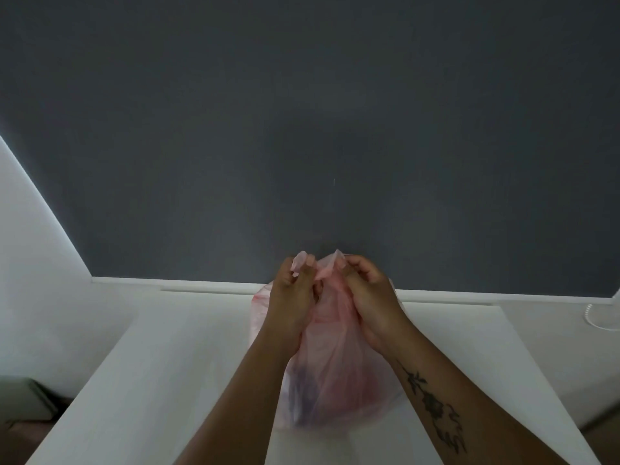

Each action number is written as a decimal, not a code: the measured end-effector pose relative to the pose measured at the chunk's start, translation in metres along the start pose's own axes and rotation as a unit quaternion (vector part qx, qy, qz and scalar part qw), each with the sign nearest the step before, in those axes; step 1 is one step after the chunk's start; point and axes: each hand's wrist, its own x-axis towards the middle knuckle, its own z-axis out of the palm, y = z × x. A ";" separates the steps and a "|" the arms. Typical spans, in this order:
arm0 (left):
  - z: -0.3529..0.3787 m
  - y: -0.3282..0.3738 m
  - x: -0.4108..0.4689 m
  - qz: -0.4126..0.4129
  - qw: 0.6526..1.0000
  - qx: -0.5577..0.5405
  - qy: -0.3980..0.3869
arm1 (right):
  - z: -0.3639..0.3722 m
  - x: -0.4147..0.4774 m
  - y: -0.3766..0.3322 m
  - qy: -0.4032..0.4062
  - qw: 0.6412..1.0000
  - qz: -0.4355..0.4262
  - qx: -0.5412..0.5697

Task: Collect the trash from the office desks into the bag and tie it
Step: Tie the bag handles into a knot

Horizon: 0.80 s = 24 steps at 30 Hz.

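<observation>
Resting on the white worktop [167, 364] near its far edge: a pink translucent bag [332, 374], dark and reddish shapes dimly visible inside. Left hand [292, 307] pinches one gathered top flap in curled fingers; right hand [369, 297] pinches the other. Hands close together, dark grey wall [302, 112] beyond.

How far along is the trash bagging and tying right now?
Collecting looks done: the pink bag sits on the white desk with dark and red shapes showing through. In hand: the left hand and the right hand each pinch a gathered top end of the bag. Left: crossing and knotting those ends; no finished knot shows.
</observation>
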 end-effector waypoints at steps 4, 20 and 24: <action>0.002 -0.003 0.000 0.048 0.992 0.079 0.082 | 0.004 0.004 0.002 0.081 0.994 -0.055 -0.048; -0.005 0.004 0.003 0.156 0.967 0.193 0.053 | -0.015 0.026 -0.035 -0.205 0.928 0.179 -0.256; -0.003 0.005 0.007 0.163 0.964 0.202 0.049 | -0.018 0.027 -0.038 -0.228 0.926 0.205 -0.221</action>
